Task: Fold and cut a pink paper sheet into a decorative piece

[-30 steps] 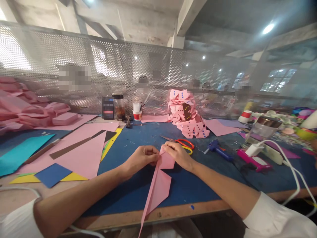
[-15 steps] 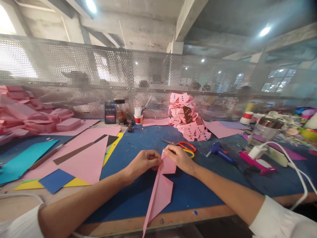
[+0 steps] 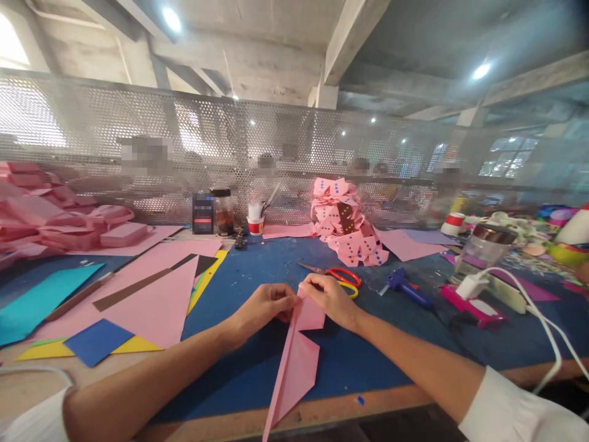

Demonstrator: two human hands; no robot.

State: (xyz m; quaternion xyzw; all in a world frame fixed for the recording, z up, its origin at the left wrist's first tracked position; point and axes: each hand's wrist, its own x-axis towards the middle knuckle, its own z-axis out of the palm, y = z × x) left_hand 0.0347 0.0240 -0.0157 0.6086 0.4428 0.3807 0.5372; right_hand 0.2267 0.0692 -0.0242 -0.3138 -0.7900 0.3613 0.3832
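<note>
A cut sheet of pink paper (image 3: 299, 368), with a narrow folded strip along its left edge and a notch on its right, hangs toward the table's front edge. My left hand (image 3: 269, 305) pinches the strip near its top, fingers curled. My right hand (image 3: 329, 299) grips the upper end of the same paper between thumb and fingers, close beside the left. Just beyond the right hand lie scissors (image 3: 343, 277) with red and yellow handles. The fingertips cover the paper's very top.
Right of the hands lie a blue glue gun (image 3: 408, 288), a pink power strip (image 3: 473, 305) and a glass jar (image 3: 483, 248). Dotted pink paper pieces (image 3: 352, 224) are piled behind. Pink sheets (image 3: 156, 307) and folded pink paper (image 3: 59, 215) occupy the left. A perforated metal screen (image 3: 276, 135) stands behind.
Both hands keep their hold on the pink paper in nearly the same place. The whole view has shifted slightly, with the table scene a little lower.
</note>
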